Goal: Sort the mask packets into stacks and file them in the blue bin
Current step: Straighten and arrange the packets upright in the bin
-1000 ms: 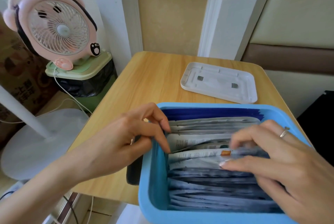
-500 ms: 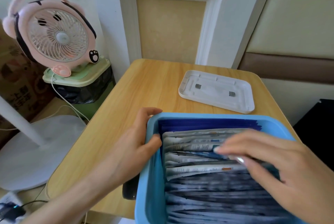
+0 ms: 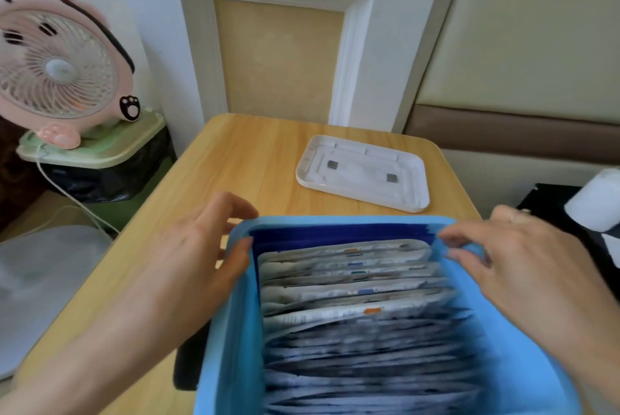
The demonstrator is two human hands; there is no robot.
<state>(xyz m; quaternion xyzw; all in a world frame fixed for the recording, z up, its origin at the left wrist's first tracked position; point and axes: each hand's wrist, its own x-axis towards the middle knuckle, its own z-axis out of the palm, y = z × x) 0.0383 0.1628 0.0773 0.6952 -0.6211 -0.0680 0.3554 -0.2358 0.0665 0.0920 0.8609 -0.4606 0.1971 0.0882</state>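
The blue bin (image 3: 349, 220) sits at the near edge of the wooden table, filled with several mask packets (image 3: 352, 284) standing on edge in a row: dark blue ones at the far wall, white ones in the middle, grey-blue ones nearest me. My left hand (image 3: 188, 257) grips the bin's far left corner, thumb inside the wall and fingers outside. At the far right corner, my right hand (image 3: 523, 263) holds the rim, its fingertips curled over the edge. Neither hand holds a packet.
A white tray-like lid (image 3: 364, 173) lies upside down on the table (image 3: 241, 163) behind the bin. A pink fan (image 3: 60, 69) stands on a green waste bin at the left. A dark object (image 3: 189, 364) lies under the bin's left side.
My right hand has left the packets and gone to the bin's right rim. The left hand has slid farther along the left rim to the corner. The view has tilted up.
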